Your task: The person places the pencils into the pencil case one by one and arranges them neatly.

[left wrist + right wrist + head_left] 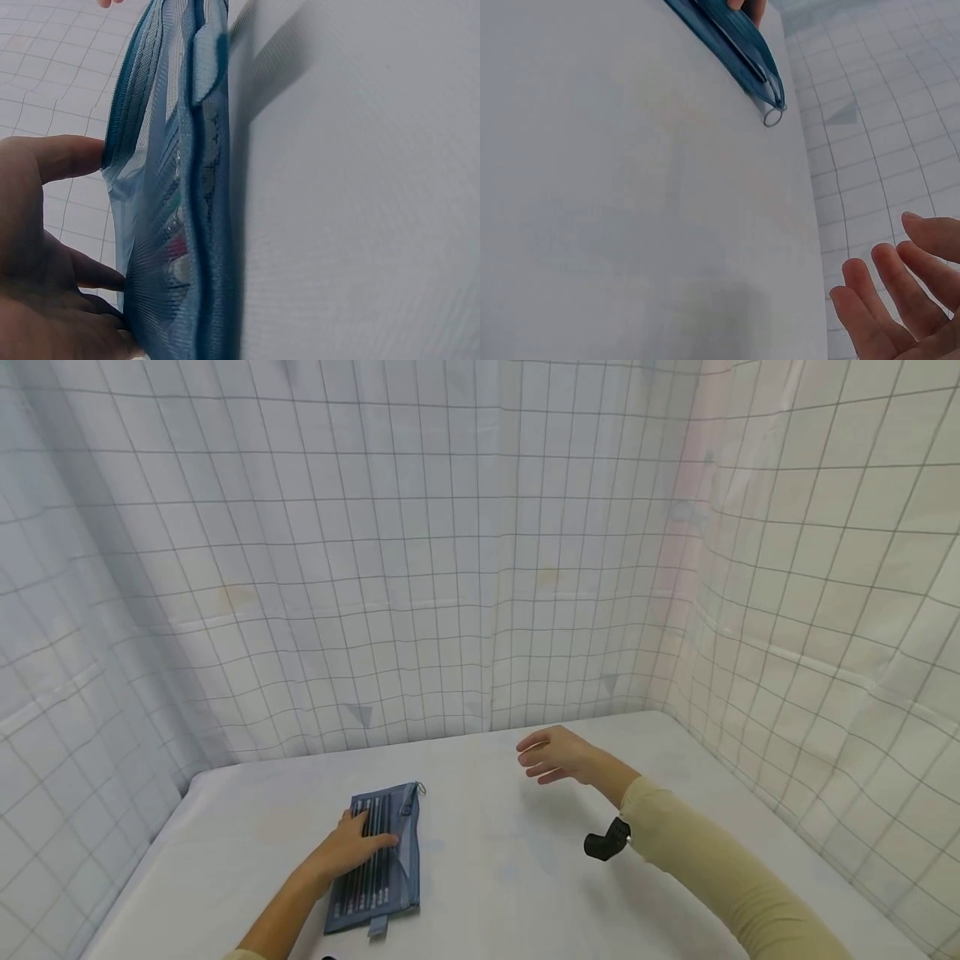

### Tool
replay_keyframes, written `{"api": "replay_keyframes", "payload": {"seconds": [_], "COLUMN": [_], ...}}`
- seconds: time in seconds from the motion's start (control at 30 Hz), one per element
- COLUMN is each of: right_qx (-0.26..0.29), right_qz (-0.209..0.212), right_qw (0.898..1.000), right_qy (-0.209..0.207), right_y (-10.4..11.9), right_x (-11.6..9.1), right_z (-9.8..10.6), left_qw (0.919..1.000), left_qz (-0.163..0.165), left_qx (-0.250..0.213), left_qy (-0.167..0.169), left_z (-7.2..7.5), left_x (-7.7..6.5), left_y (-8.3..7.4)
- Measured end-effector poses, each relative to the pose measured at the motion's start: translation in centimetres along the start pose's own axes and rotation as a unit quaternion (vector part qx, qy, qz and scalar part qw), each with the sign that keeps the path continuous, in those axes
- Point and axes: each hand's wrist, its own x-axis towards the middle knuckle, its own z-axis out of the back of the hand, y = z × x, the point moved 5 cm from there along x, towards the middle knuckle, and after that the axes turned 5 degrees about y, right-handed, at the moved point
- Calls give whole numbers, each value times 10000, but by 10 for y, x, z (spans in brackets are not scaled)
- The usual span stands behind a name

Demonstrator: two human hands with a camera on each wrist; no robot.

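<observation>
A blue zippered mesh pencil pouch [375,860] lies flat on the white surface, left of centre in the head view. Several pens or pencils show through its mesh. My left hand [350,850] rests on top of the pouch with fingers and thumb spread. In the left wrist view, that thumb [71,156] touches the pouch near its zipper [135,82]. To the right, my right hand [557,755] hovers above the surface, apart from the pouch, its fingers loosely bent around nothing. The right wrist view shows the pouch's metal ring [773,117] at one end.
White cloth [480,868] covers the table. Grid-patterned curtains [420,552] enclose the back and both sides. A black wrist camera [607,841] hangs beneath the right sleeve [720,877].
</observation>
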Motion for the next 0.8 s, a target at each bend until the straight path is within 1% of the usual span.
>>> {"api": "replay_keyframes", "payload": {"seconds": [0.1,0.3,0.5,0.67,0.8], "right_qx": [-94,-250,-495,-641,-727], "right_qz": [59,128,277,156,110], "right_qw": [9999,9992,9976,9962,9948], "right_qy": [-88,-286,-392,-574,-710], "right_y": [-4,-15,-27,-39,-47], "right_x": [-3,-7,-11,-15,-18], "right_z": [16,46,71,88,98], "left_qw": [10000,9999,9999,10000,10000], "left_qz": [7,-110,-49,-16,-25], "left_qx": [-42,21,90,53,71], "left_qy": [5,-52,-61,-34,-45], "left_z": [-1,-1,-1,-1,-1], "left_x": [1,0,0,0,0], "left_y": [1,0,1,1,1]}}
